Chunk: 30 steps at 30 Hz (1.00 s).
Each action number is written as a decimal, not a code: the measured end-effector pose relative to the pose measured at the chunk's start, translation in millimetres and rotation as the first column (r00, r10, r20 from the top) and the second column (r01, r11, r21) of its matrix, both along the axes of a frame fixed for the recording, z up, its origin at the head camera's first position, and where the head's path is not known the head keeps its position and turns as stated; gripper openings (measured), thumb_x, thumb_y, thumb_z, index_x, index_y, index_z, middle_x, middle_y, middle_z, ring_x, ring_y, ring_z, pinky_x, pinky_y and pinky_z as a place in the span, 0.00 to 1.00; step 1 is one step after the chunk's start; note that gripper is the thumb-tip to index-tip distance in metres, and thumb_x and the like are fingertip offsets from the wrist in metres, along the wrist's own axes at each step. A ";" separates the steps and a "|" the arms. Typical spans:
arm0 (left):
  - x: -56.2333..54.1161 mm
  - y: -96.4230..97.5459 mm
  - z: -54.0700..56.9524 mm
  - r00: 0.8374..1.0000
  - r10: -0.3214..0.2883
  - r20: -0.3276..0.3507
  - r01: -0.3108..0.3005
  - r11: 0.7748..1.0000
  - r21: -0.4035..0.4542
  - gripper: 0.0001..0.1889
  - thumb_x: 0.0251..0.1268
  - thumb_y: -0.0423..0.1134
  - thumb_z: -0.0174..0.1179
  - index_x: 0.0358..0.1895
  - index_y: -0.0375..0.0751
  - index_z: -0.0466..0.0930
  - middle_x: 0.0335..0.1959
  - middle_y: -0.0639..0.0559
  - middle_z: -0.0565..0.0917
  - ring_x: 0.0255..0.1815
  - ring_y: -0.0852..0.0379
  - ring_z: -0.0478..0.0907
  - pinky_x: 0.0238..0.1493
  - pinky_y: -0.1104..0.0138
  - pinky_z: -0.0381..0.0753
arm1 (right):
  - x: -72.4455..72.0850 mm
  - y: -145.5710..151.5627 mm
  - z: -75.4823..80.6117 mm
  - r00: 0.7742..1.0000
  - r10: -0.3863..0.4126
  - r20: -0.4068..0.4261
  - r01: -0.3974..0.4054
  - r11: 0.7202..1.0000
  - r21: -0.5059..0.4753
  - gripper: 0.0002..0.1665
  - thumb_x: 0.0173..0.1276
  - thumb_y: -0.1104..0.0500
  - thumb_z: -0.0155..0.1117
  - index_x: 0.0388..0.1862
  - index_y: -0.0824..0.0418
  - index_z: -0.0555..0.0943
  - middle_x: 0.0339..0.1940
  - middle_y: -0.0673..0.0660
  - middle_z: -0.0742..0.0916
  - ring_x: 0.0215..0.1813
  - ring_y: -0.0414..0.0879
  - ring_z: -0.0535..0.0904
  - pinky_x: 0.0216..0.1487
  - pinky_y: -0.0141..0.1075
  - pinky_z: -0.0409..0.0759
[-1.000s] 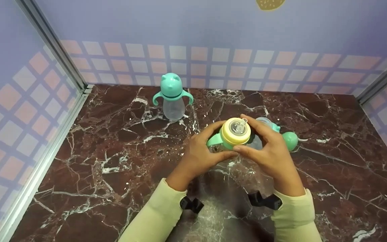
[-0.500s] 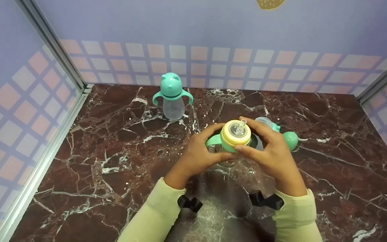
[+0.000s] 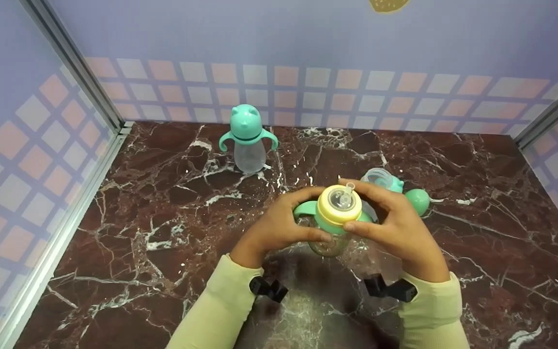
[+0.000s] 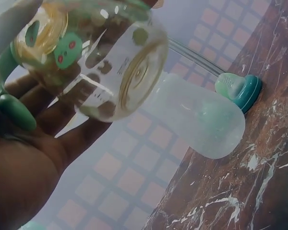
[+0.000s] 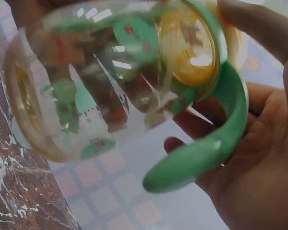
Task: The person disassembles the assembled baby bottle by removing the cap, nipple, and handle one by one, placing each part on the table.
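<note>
Both hands hold a baby bottle (image 3: pixel 339 208) with a yellow collar, a clear teat, green handles and a see-through body with printed pictures. My left hand (image 3: pixel 281 228) grips its left side around a green handle, the thumb in front. My right hand (image 3: pixel 395 223) holds the right side, with the thumb against the front below the collar. In the left wrist view the base of the bottle body (image 4: pixel 98 67) hangs above the tabletop. The right wrist view shows a curved green handle (image 5: pixel 197 158) beside the right palm.
A frosted bottle with a turquoise animal-shaped cap (image 3: pixel 246 121) and two handles stands at the back left. Behind my right hand are a clear and turquoise item (image 3: pixel 378 178), partly hidden, and a green rounded object (image 3: pixel 417 201). Tiled-pattern panels (image 3: pixel 288 89) enclose the marbled tabletop (image 3: pixel 162 203).
The baby bottle has come down and toward me, with both hands moving along. More of its clear body and base shows below the collar. The things on the table stay where they were.
</note>
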<state>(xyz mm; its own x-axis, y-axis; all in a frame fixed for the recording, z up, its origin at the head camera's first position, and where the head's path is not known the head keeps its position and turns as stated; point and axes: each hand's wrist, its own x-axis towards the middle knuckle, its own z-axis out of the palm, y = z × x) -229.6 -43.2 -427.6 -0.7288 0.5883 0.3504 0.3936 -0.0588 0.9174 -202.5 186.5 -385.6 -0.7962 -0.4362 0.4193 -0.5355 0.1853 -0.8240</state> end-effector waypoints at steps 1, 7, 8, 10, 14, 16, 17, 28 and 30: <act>-0.5 -0.2 -0.4 1.000 -0.020 -0.009 0.020 1.000 0.005 0.43 0.45 0.56 0.74 0.66 0.42 0.71 0.56 0.48 0.81 0.54 0.57 0.79 0.59 0.61 0.78 | 0.1 0.7 -0.1 1.000 0.016 0.001 -0.016 1.000 -0.001 0.38 0.52 0.70 0.74 0.65 0.62 0.75 0.59 0.58 0.83 0.59 0.45 0.79 0.63 0.31 0.75; -1.9 -1.6 -1.5 0.994 -0.102 -0.048 0.103 0.994 0.028 0.46 0.45 0.62 0.72 0.66 0.37 0.71 0.58 0.43 0.81 0.56 0.55 0.79 0.61 0.60 0.77 | 1.4 1.7 0.3 0.996 0.084 0.006 -0.084 0.996 -0.033 0.40 0.48 0.74 0.72 0.64 0.62 0.75 0.60 0.62 0.82 0.60 0.46 0.79 0.63 0.31 0.75; -1.9 -1.9 -1.4 0.993 -0.111 -0.048 0.112 0.993 0.030 0.46 0.46 0.62 0.71 0.66 0.36 0.71 0.58 0.43 0.80 0.56 0.55 0.79 0.61 0.60 0.77 | 1.7 1.7 0.7 0.996 0.092 0.011 -0.091 0.995 -0.038 0.40 0.48 0.73 0.72 0.64 0.62 0.76 0.60 0.62 0.82 0.60 0.46 0.79 0.63 0.31 0.75; -1.8 -2.1 -0.8 0.992 -0.122 -0.044 0.124 0.992 0.034 0.45 0.46 0.61 0.72 0.65 0.37 0.71 0.58 0.43 0.80 0.56 0.55 0.79 0.61 0.59 0.77 | 2.5 1.8 1.5 0.994 0.103 0.023 -0.102 0.994 -0.046 0.40 0.48 0.73 0.72 0.64 0.61 0.76 0.61 0.62 0.82 0.61 0.47 0.79 0.64 0.31 0.74; -1.5 -2.2 -0.6 0.991 -0.135 -0.024 0.136 0.990 0.047 0.45 0.46 0.60 0.73 0.66 0.37 0.71 0.57 0.43 0.80 0.55 0.54 0.79 0.60 0.58 0.78 | 3.2 1.8 2.5 0.992 0.117 0.041 -0.115 0.992 -0.056 0.40 0.48 0.73 0.72 0.65 0.62 0.75 0.61 0.62 0.82 0.61 0.48 0.78 0.64 0.32 0.74; -1.5 -2.2 -0.6 0.990 -0.138 -0.020 0.139 0.989 0.052 0.45 0.46 0.59 0.73 0.66 0.37 0.71 0.58 0.43 0.80 0.55 0.54 0.79 0.60 0.57 0.78 | 3.3 1.9 2.4 0.991 0.122 0.048 -0.119 0.991 -0.059 0.40 0.49 0.73 0.72 0.65 0.63 0.75 0.61 0.63 0.81 0.61 0.48 0.78 0.64 0.32 0.74; -1.6 -2.3 -0.7 0.990 -0.140 -0.019 0.141 0.989 0.054 0.45 0.46 0.59 0.73 0.66 0.37 0.71 0.58 0.43 0.80 0.55 0.54 0.79 0.60 0.57 0.78 | 3.1 1.9 2.2 0.991 0.124 0.045 -0.121 0.991 -0.059 0.40 0.49 0.73 0.72 0.65 0.63 0.75 0.61 0.64 0.81 0.62 0.48 0.78 0.65 0.32 0.74; -1.2 -2.9 -0.5 0.995 -0.098 -0.025 0.099 0.994 0.046 0.43 0.47 0.58 0.73 0.66 0.39 0.71 0.59 0.44 0.80 0.56 0.54 0.79 0.61 0.59 0.77 | 0.1 3.5 0.0 0.989 0.145 -0.027 -0.147 0.984 -0.099 0.43 0.50 0.72 0.72 0.68 0.66 0.70 0.61 0.67 0.80 0.63 0.50 0.77 0.67 0.34 0.72; -0.8 -2.6 0.4 0.998 -0.062 -0.018 0.063 0.997 0.049 0.41 0.47 0.54 0.75 0.65 0.40 0.71 0.58 0.45 0.80 0.55 0.54 0.78 0.61 0.59 0.77 | 0.1 3.9 0.0 0.991 0.127 -0.054 -0.132 0.984 -0.120 0.43 0.50 0.72 0.72 0.68 0.69 0.69 0.61 0.67 0.80 0.63 0.50 0.77 0.68 0.35 0.71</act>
<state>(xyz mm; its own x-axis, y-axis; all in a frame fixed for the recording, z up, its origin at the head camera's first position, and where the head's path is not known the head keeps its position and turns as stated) -230.3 -45.8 -427.2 -0.6850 0.6144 0.3916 0.4025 -0.1289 0.9063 -202.4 190.4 -385.6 -0.7152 -0.4769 0.5109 -0.5859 0.0105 -0.8103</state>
